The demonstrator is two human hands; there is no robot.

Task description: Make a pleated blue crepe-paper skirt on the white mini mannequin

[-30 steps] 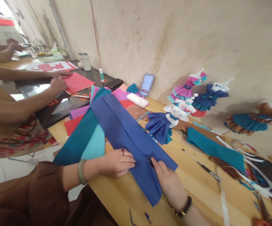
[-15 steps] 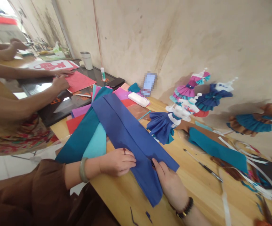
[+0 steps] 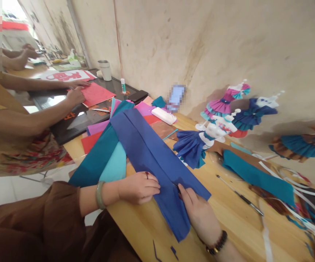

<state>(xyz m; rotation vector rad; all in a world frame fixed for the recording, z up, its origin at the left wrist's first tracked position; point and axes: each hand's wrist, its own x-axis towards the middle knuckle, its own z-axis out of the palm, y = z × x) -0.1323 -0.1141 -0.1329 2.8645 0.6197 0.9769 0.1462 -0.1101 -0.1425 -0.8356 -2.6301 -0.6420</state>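
A long royal-blue sheet (image 3: 146,149), paper or thin cloth, lies slantwise over the table with a lengthwise line along it. At its near end the sheet is parted into two strips. My left hand (image 3: 141,187), fingers curled together, grips its left edge. My right hand (image 3: 201,211) is closed on what looks like scissors (image 3: 177,187); only a thin dark part shows at the parting and the rest is hidden. Under the blue sheet lie a teal sheet (image 3: 97,156) and a light-blue sheet (image 3: 115,165).
Dolls in ruffled dresses (image 3: 191,145) stand by the wall. A pen (image 3: 240,196), teal strip (image 3: 258,178) and white ribbons lie at right. A white case (image 3: 163,115) and phone (image 3: 176,97) are behind. At left, a co-worker's hands rest on red paper (image 3: 99,94). Blue scraps (image 3: 174,251) lie in front.
The whole view has shifted slightly, so things sit further right in the picture. Both hands keep nearly the same place on the blue sheet.
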